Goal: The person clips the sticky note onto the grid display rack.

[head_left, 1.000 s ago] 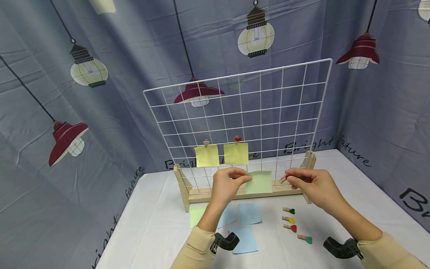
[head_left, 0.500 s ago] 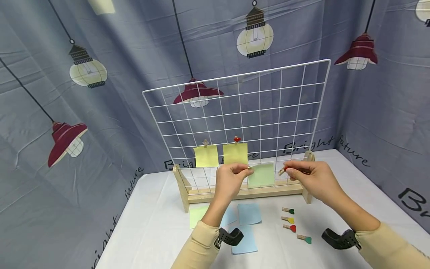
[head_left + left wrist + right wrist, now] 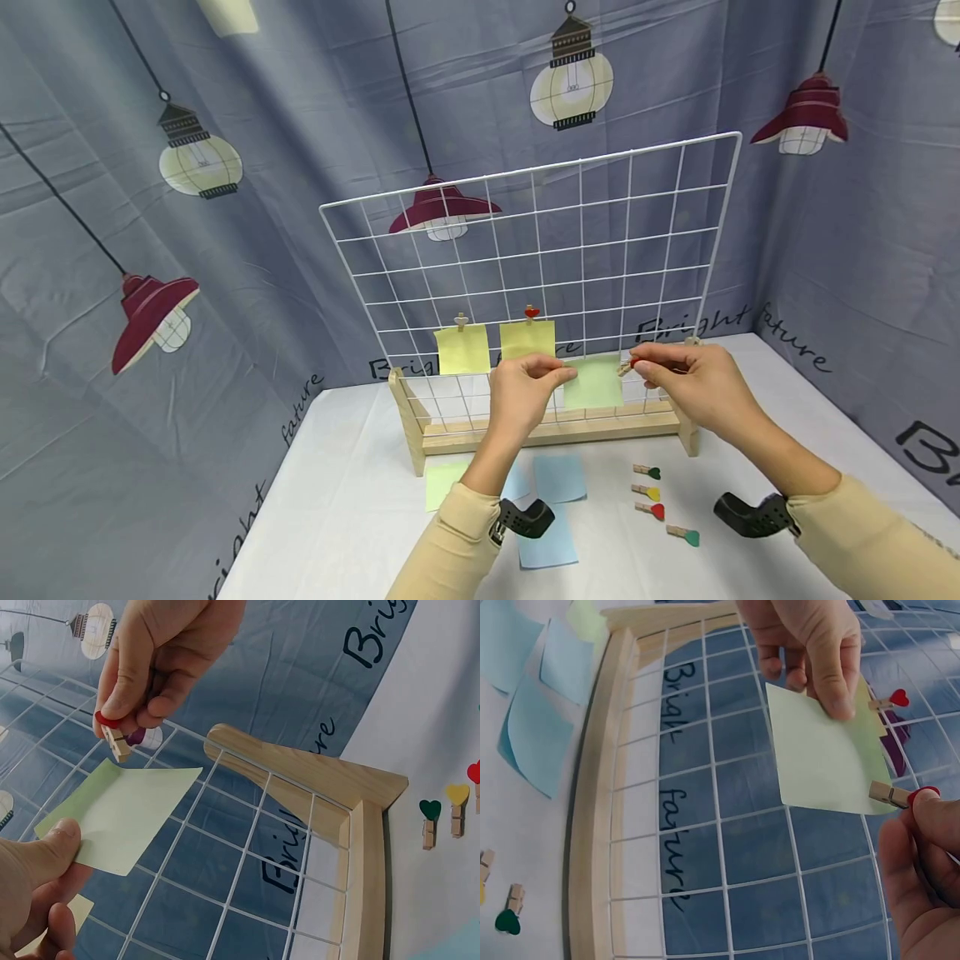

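Alignment step, we judge: our left hand [image 3: 525, 390] pinches the green note [image 3: 596, 385] at the near side of the wire grid [image 3: 534, 170], our right hand [image 3: 697, 383] the red-heart clip [image 3: 891, 795]; next, clamping seems called for.

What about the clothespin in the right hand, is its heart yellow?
No, the clothespin in the right hand has a red heart, seen at the thumb tip.

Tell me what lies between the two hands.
In the head view, the pale green note pinched by the left hand and the red-heart clothespin pinched by the right hand lie between them, with the white wire grid behind.
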The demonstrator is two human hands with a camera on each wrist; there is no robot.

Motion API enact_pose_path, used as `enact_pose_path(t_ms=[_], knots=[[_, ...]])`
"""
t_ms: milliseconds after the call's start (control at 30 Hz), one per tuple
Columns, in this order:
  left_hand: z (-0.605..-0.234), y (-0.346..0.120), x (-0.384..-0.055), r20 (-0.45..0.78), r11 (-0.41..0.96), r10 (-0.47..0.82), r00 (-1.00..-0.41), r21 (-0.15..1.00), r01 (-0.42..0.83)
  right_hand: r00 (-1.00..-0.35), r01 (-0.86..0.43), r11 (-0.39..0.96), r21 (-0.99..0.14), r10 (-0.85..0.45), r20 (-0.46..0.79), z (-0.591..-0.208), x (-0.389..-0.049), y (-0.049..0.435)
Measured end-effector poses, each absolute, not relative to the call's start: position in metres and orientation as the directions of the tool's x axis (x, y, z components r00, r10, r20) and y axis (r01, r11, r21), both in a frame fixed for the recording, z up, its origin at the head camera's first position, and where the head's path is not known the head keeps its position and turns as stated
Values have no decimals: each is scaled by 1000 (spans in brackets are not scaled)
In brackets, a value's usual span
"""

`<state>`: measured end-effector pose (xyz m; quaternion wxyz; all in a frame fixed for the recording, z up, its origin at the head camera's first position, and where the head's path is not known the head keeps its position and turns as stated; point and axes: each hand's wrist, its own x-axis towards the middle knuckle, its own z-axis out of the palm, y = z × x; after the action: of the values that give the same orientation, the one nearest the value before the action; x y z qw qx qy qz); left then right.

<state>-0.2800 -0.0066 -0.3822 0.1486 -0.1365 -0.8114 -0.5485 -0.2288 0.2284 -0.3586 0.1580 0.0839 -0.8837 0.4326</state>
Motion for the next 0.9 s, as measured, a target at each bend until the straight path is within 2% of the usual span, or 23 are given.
enact_pose_path(t_ms=[900], knots=[[-364,12,-296,424,417,-4,-906,824,384,-929,-266,656,-706,21,370,-330,-251,229]])
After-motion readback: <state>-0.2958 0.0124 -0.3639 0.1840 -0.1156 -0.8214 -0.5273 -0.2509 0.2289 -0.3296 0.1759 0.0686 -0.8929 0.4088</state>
